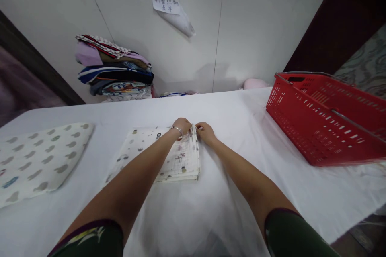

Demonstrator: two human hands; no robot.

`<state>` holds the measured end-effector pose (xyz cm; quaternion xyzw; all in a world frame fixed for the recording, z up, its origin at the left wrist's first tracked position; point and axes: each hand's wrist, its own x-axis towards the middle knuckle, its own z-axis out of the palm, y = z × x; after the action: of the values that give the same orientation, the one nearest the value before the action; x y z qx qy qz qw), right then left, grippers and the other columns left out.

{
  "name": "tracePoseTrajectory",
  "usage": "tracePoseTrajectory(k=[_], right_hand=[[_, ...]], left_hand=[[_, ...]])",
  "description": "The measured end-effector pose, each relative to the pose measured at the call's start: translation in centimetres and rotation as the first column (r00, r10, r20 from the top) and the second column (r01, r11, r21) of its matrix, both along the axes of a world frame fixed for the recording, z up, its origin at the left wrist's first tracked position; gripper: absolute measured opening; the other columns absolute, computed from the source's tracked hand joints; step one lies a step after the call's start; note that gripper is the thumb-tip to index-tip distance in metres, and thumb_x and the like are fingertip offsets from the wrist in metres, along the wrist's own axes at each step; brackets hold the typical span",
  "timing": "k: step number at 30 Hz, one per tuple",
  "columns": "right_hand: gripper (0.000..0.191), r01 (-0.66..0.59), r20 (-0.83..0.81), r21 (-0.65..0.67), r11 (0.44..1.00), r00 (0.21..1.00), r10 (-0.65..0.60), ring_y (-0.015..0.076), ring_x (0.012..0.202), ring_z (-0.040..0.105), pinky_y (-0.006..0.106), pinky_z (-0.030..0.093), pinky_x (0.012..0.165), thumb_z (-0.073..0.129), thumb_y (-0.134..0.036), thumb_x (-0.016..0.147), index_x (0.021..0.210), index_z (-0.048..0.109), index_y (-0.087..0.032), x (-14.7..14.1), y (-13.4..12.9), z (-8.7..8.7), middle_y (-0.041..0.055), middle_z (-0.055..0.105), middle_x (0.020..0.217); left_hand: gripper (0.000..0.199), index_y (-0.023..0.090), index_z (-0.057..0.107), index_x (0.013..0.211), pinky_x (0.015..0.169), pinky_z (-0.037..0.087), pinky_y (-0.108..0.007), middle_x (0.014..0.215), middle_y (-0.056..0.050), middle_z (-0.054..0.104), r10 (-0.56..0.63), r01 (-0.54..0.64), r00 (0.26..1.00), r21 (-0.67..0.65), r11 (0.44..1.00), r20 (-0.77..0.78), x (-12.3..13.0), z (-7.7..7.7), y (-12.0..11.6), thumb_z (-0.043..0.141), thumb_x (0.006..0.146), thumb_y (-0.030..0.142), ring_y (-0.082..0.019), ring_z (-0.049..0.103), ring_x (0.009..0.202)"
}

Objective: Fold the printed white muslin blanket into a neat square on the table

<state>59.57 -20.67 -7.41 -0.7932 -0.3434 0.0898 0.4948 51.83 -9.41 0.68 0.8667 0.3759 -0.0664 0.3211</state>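
A white cloth with small printed figures lies folded in layers on the white-covered table, in the middle of the head view. My left hand, with a bracelet at its wrist, pinches the cloth's far edge near the right corner. Just to its right, my right hand has its fingers closed on the same far right corner. The fingertips of both hands are close together. My left forearm covers part of the cloth's left side.
A white cloth with grey prints lies at the left. A red basket stands at the right of the table. Folded fabrics are piled beyond the far edge, near a wall with a paper sign.
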Motion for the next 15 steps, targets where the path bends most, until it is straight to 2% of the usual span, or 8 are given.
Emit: tracePoseTrajectory(k=[3,6,10,15], right_hand=[[0.02,-0.037,-0.099,0.024,0.999,0.994,0.039,0.0117,0.069,0.052,0.023,0.042,0.068,0.052,-0.016,0.067,0.081,0.067,-0.02,0.1,-0.1,0.5,0.0003,0.062,0.084],[0.02,-0.087,-0.265,0.049,0.995,0.959,0.096,0.0107,0.058,0.048,0.022,0.039,0.059,0.049,-0.023,0.07,0.077,0.067,-0.017,0.4,-0.2,1.4,-0.0014,0.058,0.063],[0.023,-0.129,-0.344,0.068,0.989,0.928,0.144,0.0081,0.049,0.039,0.021,0.033,0.051,0.054,-0.034,0.069,0.07,0.066,-0.014,1.1,0.0,2.4,-0.0044,0.05,0.05],[0.02,-0.201,-0.374,0.002,0.98,0.908,0.187,0.0067,0.047,0.037,0.02,0.031,0.048,0.058,-0.032,0.065,0.059,0.062,-0.014,2.3,0.8,2.9,-0.0044,0.05,0.05]], left_hand=[[0.026,0.02,0.067,0.079,0.045,0.043,-0.024,0.079,-0.006,0.068,0.006,-0.005,0.999,-0.028,1.0,0.044,-0.3,0.0,0.1,0.048,0.072,0.036,-0.015,0.058,0.057],[0.029,0.021,0.065,0.083,0.049,0.045,-0.025,0.085,-0.004,0.069,0.008,-0.006,0.995,-0.026,1.0,0.102,-0.5,-0.1,0.5,0.043,0.077,0.039,-0.014,0.059,0.059],[0.025,0.022,0.065,0.085,0.064,0.048,-0.026,0.092,-0.003,0.069,-0.009,-0.029,0.987,0.231,0.973,0.158,-1.5,0.0,2.1,0.045,0.076,0.033,-0.018,0.061,0.078],[0.035,0.023,0.059,0.107,0.085,0.044,-0.033,0.111,-0.005,0.063,0.0,-0.059,0.993,0.495,0.867,0.119,-5.2,-0.3,7.1,0.041,0.079,0.033,-0.024,0.055,0.103]])
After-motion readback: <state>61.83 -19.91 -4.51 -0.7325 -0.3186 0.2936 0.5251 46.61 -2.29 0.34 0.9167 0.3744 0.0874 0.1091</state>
